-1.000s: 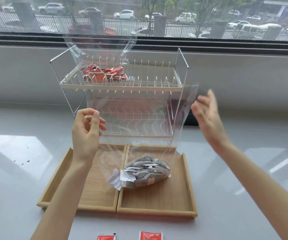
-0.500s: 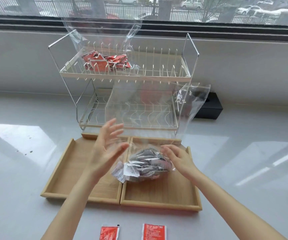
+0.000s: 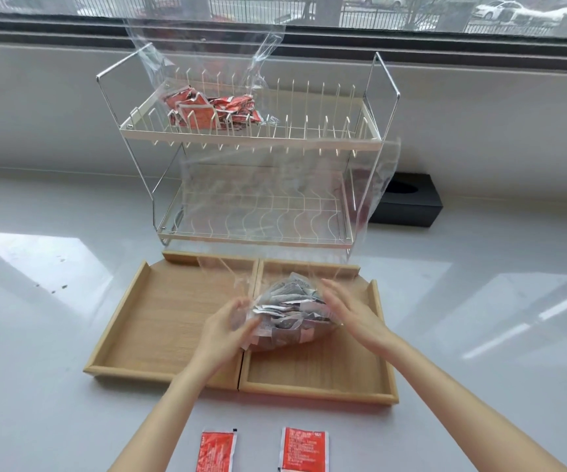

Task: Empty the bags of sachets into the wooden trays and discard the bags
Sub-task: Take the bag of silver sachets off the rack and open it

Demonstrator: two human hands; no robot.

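A clear plastic bag (image 3: 275,212) stands upright with its long axis vertical — the mouth points up toward twelve o'clock, the weighted bottom sits low over the seam between two wooden trays. Grey and white sachets (image 3: 290,311) are bunched in that bottom end, most of them over the right tray (image 3: 319,373), a few corners reaching across the left tray (image 3: 159,315). The trays lie side by side, touching along their inner walls.

The left hand (image 3: 222,330) presses against the bag's lower left side, fingers curled loosely around the plastic at the sachets; it looks like a light grip, though blur makes that hard to confirm. The right hand (image 3: 353,313) is flat and spread open against the bag's right side, at three o'clock from the sachets, closed on nothing.

Behind the trays, at twelve o'clock, a two-tier wire dish rack (image 3: 251,141) shows through the bag's upper film. On its top shelf sits a second clear bag (image 3: 203,63), mouth up, holding red sachets (image 3: 214,109). A black box (image 3: 408,204) lies at two o'clock, just beside the rack. On the grey counter (image 3: 37,335), at six o'clock, two loose red packets (image 3: 304,449) lie flat — well apart from the trays.
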